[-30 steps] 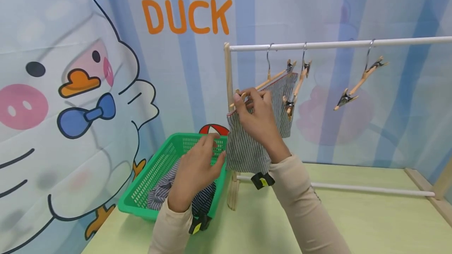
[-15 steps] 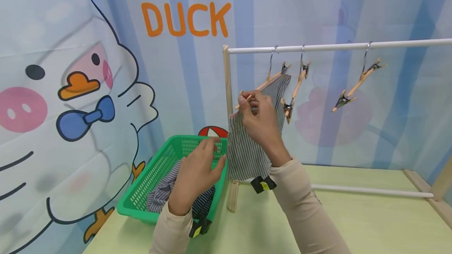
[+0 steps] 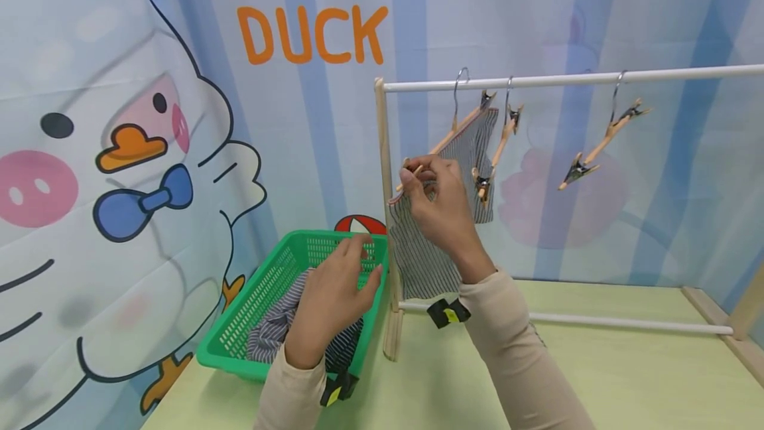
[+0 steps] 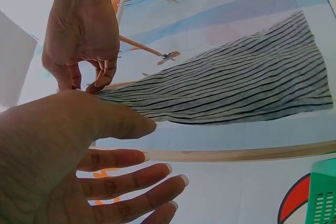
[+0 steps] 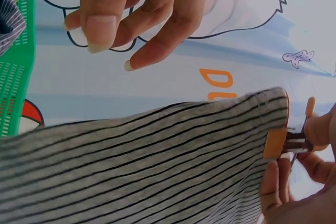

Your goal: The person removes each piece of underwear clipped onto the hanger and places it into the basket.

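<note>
A grey garment with dark stripes and a reddish edge hangs from a wooden clip hanger at the rack's left end. My right hand pinches the wooden clip at the hanger's near end. The right wrist view shows this clip's flat wooden jaw lying on the garment's edge. At the hanger's far end, another clip is at the garment's other corner. Lower left of there, my left hand is held in the air with loose fingers, gripping nothing. In the left wrist view its thumb overlaps the cloth's edge; contact is unclear.
A green basket on the table contains striped clothes. Two more clip hangers hang farther right along the white rod. The rack's wooden post stands just left of the garment.
The hanger and garment have swung a little, and the hanger's far end is now slightly higher. My right hand keeps its pinch on the clip. The left hand has hardly moved.
</note>
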Available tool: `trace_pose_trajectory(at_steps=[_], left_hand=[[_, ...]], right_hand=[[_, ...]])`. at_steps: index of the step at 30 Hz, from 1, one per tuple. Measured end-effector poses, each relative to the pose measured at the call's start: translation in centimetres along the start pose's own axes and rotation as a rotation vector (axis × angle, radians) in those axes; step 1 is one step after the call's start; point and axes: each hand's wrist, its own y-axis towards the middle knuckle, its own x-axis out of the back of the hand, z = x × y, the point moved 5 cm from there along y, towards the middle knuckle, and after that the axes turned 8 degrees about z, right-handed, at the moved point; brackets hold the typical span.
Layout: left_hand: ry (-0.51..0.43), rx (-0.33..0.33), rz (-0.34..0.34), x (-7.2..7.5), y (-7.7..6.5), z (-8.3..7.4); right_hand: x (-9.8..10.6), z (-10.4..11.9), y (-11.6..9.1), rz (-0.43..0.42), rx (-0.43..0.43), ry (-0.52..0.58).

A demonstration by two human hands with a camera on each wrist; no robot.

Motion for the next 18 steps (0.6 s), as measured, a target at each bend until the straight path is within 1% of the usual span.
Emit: trace_pose_trajectory(at_steps=[3, 6, 13, 18], left_hand=[[0.003, -0.001, -0.003, 0.0, 0.0, -0.1], [0.001, -0.002, -0.011, 0.0, 0.0, -0.2], [-0.012, -0.024, -0.076, 0.1, 0.1, -0.5], [-0.058, -0.044, -0.135, 0.4, 0.2, -0.9]], right_hand=[[-0.2, 0.3, -0.2, 0.001, 0.073, -0.031], [-0.3, 0.5, -0.4, 0.002, 0.114, -0.045], [-0.5, 0.3, -0.8, 0.002, 0.101, -0.021], [-0.6, 0.1, -1.3, 0.002, 0.092, -0.014]])
